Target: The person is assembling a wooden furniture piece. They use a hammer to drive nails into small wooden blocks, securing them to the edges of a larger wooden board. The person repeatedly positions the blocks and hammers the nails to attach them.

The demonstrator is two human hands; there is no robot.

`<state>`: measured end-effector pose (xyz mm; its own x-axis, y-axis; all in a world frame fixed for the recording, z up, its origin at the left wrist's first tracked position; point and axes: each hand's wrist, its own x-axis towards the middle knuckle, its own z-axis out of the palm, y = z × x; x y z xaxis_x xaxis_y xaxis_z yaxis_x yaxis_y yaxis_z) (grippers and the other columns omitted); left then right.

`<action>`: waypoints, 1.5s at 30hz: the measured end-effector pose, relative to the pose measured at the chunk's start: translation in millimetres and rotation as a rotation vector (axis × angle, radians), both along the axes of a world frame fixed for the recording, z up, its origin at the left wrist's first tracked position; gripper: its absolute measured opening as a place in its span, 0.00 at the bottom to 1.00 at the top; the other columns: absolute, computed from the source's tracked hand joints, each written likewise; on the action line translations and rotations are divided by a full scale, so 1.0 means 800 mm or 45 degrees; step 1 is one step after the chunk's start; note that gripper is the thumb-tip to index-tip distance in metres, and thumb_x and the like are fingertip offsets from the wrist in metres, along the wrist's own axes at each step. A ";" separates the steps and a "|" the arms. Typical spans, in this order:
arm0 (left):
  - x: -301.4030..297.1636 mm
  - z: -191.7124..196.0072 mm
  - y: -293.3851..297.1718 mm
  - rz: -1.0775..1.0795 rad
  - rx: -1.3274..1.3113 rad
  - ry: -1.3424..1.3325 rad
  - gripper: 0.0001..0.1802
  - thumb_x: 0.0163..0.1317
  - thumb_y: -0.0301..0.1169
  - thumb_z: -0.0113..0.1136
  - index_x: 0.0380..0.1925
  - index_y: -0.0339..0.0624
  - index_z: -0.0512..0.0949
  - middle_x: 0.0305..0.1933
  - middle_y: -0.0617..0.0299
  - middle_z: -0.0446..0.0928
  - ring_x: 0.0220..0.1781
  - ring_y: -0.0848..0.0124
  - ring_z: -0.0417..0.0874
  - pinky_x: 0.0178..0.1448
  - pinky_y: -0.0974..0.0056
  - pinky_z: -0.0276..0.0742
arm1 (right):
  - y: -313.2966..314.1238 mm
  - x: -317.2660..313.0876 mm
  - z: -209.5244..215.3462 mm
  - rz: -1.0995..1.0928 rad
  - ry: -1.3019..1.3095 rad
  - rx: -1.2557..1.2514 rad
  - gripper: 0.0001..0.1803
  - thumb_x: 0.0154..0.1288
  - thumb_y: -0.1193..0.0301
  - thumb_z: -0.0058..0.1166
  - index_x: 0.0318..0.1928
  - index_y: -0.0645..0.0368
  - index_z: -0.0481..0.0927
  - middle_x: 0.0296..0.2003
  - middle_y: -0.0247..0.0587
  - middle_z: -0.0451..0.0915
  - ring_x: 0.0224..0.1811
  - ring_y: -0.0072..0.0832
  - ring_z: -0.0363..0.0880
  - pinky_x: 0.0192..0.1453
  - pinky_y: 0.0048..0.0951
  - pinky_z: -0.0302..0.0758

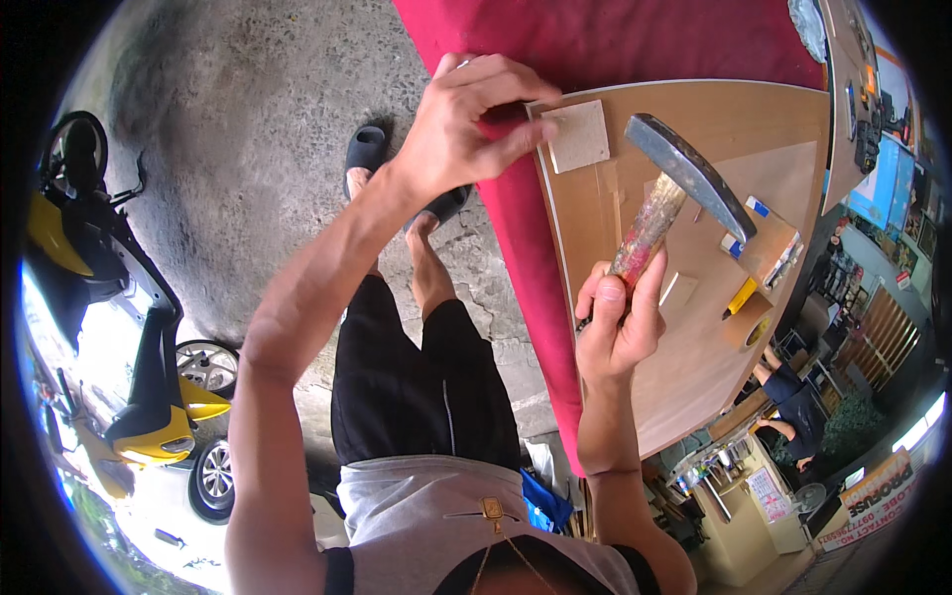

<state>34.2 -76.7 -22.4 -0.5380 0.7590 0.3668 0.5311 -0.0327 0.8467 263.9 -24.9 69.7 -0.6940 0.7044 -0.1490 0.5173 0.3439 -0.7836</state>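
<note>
The hammer [672,188] is up in the air over the wooden board [684,377], with its dark metal head near the top of the board. There is only the one view, from the head looking down.

The right hand [617,322] is closed tight around the low end of the hammer's shiny handle. The left hand [466,124] is at the top corner of the board. Its fingers [506,139] pinch together just beside a small square block [578,136] that lies flat on the board. I cannot tell if they hold something tiny, like a nail, because the fingers hide it.

The board rests on a red cloth [516,228] over a table. On the far side of the board are a yellow pencil [739,297] and a roll of tape [751,325]. Below are the person's legs, black sandals [367,149] and a grey stone floor [228,119]. A yellow scooter [89,258] stands off to the left.

What could go wrong? The hammer head is close to the pinching fingers. If it comes down a bit crooked, it could hit a finger or thumb. The block is near the edge, so a hard knock could make it slide off. The hand grips the handle very low, so the hammer could wobble.
</note>
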 end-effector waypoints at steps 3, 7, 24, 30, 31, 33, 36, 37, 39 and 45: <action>0.024 0.013 -0.007 0.197 -0.106 -0.146 0.26 0.45 0.41 0.75 0.45 0.46 0.81 0.41 0.65 0.80 0.47 0.69 0.80 0.62 0.56 0.60 | 0.001 -0.005 -0.016 0.047 -0.023 0.097 0.25 0.70 0.73 0.49 0.62 0.76 0.64 0.48 0.63 0.78 0.41 0.49 0.84 0.39 0.36 0.80; 0.049 -0.001 -0.007 0.372 -0.158 -0.056 0.29 0.44 0.44 0.75 0.46 0.47 0.79 0.46 0.67 0.78 0.54 0.66 0.74 0.72 0.49 0.43 | -0.006 0.001 -0.018 0.008 -0.009 0.090 0.25 0.69 0.74 0.49 0.62 0.76 0.65 0.48 0.63 0.78 0.40 0.48 0.84 0.39 0.36 0.80; 0.045 -0.010 -0.003 0.380 -0.051 -0.105 0.21 0.44 0.38 0.76 0.38 0.44 0.83 0.41 0.65 0.82 0.55 0.63 0.73 0.69 0.51 0.53 | -0.002 -0.012 -0.018 0.094 0.223 0.166 0.27 0.73 0.75 0.43 0.69 0.68 0.57 0.20 0.35 0.70 0.17 0.19 0.65 0.20 0.23 0.64; 0.047 -0.017 -0.002 0.400 -0.007 -0.193 0.21 0.43 0.47 0.75 0.34 0.49 0.83 0.37 0.69 0.82 0.55 0.60 0.73 0.71 0.45 0.47 | -0.005 -0.013 -0.033 0.115 0.015 0.182 0.26 0.73 0.74 0.44 0.68 0.66 0.59 0.20 0.32 0.70 0.17 0.17 0.64 0.20 0.22 0.64; 0.046 -0.017 -0.003 0.400 -0.015 -0.184 0.21 0.43 0.47 0.75 0.34 0.49 0.83 0.37 0.69 0.82 0.55 0.60 0.73 0.71 0.45 0.47 | -0.006 -0.011 -0.030 0.074 0.108 0.193 0.26 0.73 0.73 0.44 0.69 0.66 0.59 0.21 0.32 0.70 0.17 0.17 0.64 0.20 0.22 0.64; 0.045 -0.017 0.000 0.399 0.008 -0.185 0.21 0.43 0.47 0.75 0.34 0.49 0.83 0.37 0.69 0.82 0.54 0.60 0.74 0.71 0.45 0.47 | -0.018 -0.017 -0.023 -0.097 0.455 0.149 0.27 0.73 0.73 0.44 0.69 0.66 0.58 0.21 0.32 0.70 0.17 0.17 0.63 0.20 0.22 0.64; 0.046 -0.020 -0.001 0.409 0.022 -0.204 0.21 0.43 0.47 0.75 0.34 0.49 0.84 0.37 0.69 0.82 0.54 0.61 0.74 0.71 0.44 0.47 | -0.012 -0.014 -0.035 0.040 0.118 0.125 0.27 0.73 0.73 0.43 0.69 0.65 0.57 0.23 0.32 0.70 0.19 0.17 0.65 0.20 0.21 0.64; 0.046 -0.021 -0.001 0.415 0.027 -0.210 0.21 0.43 0.48 0.75 0.34 0.49 0.84 0.37 0.69 0.82 0.54 0.61 0.74 0.71 0.44 0.47 | -0.009 -0.014 -0.037 0.091 0.013 0.168 0.27 0.73 0.73 0.44 0.69 0.65 0.58 0.22 0.31 0.70 0.19 0.17 0.65 0.20 0.21 0.64; 0.045 -0.022 -0.001 0.391 0.036 -0.193 0.22 0.43 0.48 0.75 0.36 0.49 0.84 0.37 0.69 0.82 0.54 0.62 0.74 0.72 0.43 0.46 | -0.008 -0.011 -0.028 0.057 0.048 0.177 0.27 0.73 0.73 0.44 0.69 0.65 0.58 0.22 0.31 0.69 0.18 0.17 0.64 0.20 0.21 0.64; 0.036 -0.025 -0.012 0.281 -0.021 -0.170 0.22 0.47 0.47 0.72 0.41 0.52 0.85 0.39 0.70 0.83 0.57 0.63 0.72 0.74 0.42 0.42 | -0.015 -0.017 -0.029 0.072 0.050 0.179 0.28 0.73 0.74 0.42 0.70 0.69 0.54 0.22 0.33 0.71 0.18 0.17 0.65 0.19 0.21 0.64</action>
